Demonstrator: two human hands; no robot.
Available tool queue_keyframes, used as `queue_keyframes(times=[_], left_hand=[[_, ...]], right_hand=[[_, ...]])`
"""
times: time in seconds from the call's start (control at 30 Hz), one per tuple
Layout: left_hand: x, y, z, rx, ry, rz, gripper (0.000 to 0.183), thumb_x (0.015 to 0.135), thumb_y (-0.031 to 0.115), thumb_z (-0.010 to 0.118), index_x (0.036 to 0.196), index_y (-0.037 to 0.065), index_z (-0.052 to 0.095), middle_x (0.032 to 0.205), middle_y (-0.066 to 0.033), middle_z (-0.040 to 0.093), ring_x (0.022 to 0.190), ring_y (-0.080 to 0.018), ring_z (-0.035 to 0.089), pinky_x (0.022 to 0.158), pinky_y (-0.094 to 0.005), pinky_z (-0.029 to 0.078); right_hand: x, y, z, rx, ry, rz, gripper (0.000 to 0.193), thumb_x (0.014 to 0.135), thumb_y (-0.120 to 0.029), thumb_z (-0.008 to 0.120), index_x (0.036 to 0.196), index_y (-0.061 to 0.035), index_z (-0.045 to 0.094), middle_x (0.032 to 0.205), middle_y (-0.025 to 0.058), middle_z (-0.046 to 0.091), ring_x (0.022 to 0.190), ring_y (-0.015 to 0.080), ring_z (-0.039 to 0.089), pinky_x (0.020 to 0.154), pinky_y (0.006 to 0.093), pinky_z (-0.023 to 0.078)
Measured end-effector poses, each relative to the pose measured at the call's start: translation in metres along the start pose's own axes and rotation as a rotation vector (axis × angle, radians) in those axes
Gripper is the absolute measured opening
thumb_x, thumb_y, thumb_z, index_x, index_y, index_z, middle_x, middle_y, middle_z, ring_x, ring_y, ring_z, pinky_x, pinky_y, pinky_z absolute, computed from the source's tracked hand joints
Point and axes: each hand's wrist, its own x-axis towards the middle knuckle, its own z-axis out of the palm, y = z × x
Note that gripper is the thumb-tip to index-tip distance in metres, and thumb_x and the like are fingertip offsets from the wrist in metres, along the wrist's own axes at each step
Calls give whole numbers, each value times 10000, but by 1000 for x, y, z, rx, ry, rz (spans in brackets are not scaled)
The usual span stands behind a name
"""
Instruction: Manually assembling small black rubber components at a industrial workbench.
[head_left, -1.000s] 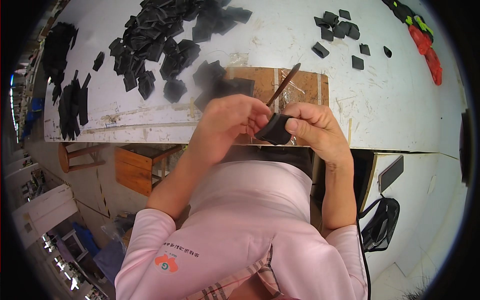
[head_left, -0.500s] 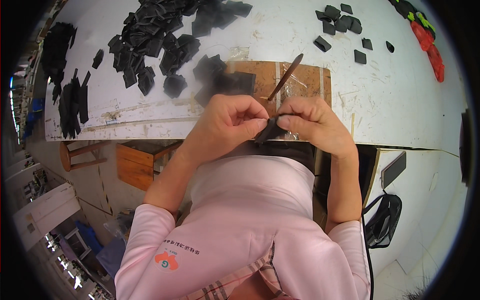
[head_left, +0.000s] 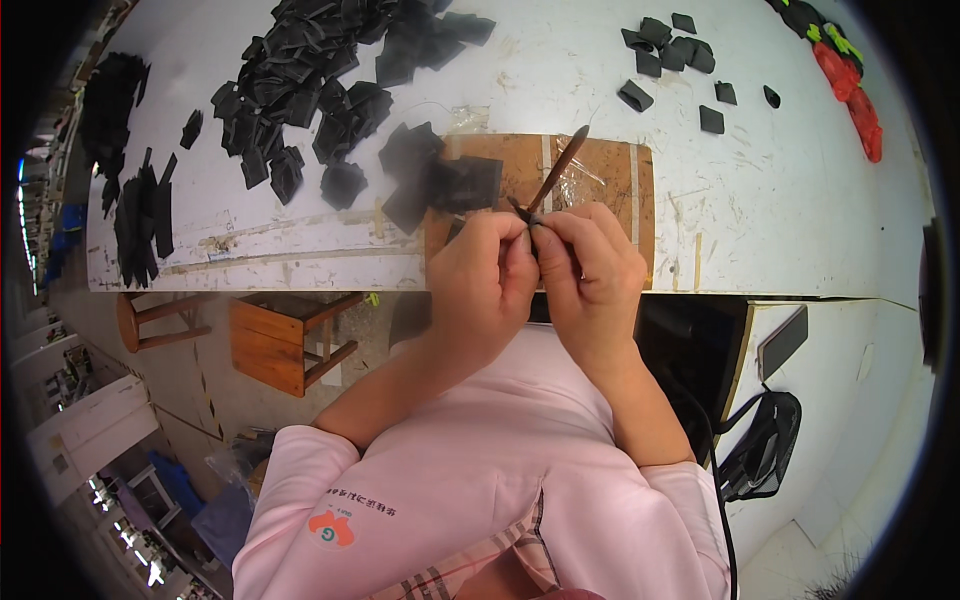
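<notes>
Over the near half of the brown board (head_left: 625, 185), midway between the hands, a small black piece (head_left: 522, 212), seemingly cloth, is mostly hidden by the grip. The left hand (head_left: 485, 275) has its thumb and forefinger clamped on the piece from the left; the right hand (head_left: 590, 265) pinches it likewise from the right, both sets of fingers nearly meeting. Good work here probably depends on gripping close to the edge, matching the pressure on both sides and keeping that edge straight, since soft material would skew easily. Just beyond, a pointed brown stick (head_left: 562, 170) slants toward the far right, its narrow end near the piece; whether they touch is unclear. Flat black pieces (head_left: 470, 185) lie at the board's left, and a heap (head_left: 300, 90) of others covers the bench (head_left: 780, 220) farther left.
</notes>
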Motion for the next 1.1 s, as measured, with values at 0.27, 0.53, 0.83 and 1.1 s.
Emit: queue_keyframes(times=[0.27, 0.53, 0.83, 1.1], left_hand=[[14, 0, 0, -868, 76, -735, 185, 774, -48, 528, 923, 7, 434, 700, -59, 569, 425, -36, 419, 358, -152, 305], [19, 15, -4, -781, 48, -550, 240, 764, -59, 510, 984, -15, 425, 762, -72, 576, 560, -33, 479, 431, -136, 344], [14, -7, -5, -603, -144, -456, 167, 748, -62, 519, 908, -17, 498, 790, -52, 550, 464, 3, 398, 385, -136, 286], [33, -8, -27, -1514, -227, -1036, 138, 798, -52, 435, 920, -12, 487, 642, -59, 536, 327, -16, 345, 289, -168, 233]], right_hand=[[-3, 7, 4, -308, 88, -103, 133, 672, 14, 593, 793, -16, 547, 720, 100, 490, 599, 250, 510, 494, 337, 414], [3, 4, -4, -207, 95, 3, 97, 682, 18, 582, 769, -3, 545, 669, 107, 483, 532, 232, 500, 471, 316, 406], [12, 4, -17, 846, -130, 814, 72, 792, -57, 573, 738, -9, 565, 620, -36, 463, 514, 42, 407, 427, 182, 319], [20, 0, -24, 1082, -308, 827, 190, 831, -200, 549, 735, -44, 500, 634, 3, 432, 543, 57, 382, 417, 172, 287]])
